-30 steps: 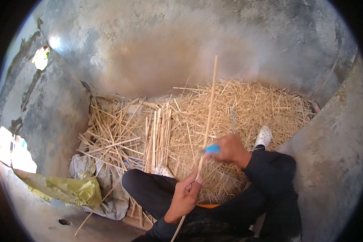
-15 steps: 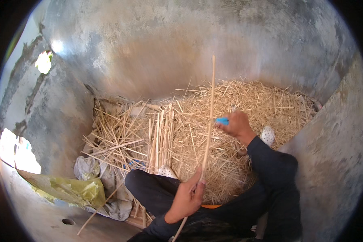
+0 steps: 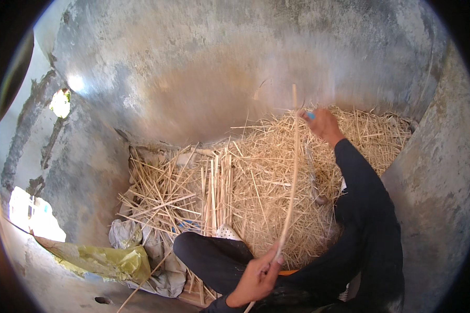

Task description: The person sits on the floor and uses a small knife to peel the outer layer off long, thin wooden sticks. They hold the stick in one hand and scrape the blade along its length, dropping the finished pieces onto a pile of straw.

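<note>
My left hand is wrapped round the lower part of a long, thin bamboo strip, close to my lap. The strip rises away from me, slightly bent, its far end near the back wall. Up beside its far part, my right hand is closed on a small blue-handled tool. The tool's working end meets the strip or lies right beside it; motion blur hides the exact contact. A thin curled shaving shows against the wall, left of the strip's tip.
Straw-like shavings cover the floor in a thick heap. Cut strips lie in a row at left, with a loose pile beyond them. A curved tool with a wooden handle rests on the shavings. Sacking lies left; concrete walls enclose everything.
My right hand has moved away from me along the strip with the blue-handled tool, toward the far end. My left hand still grips the strip; the whole view has shifted a little.
</note>
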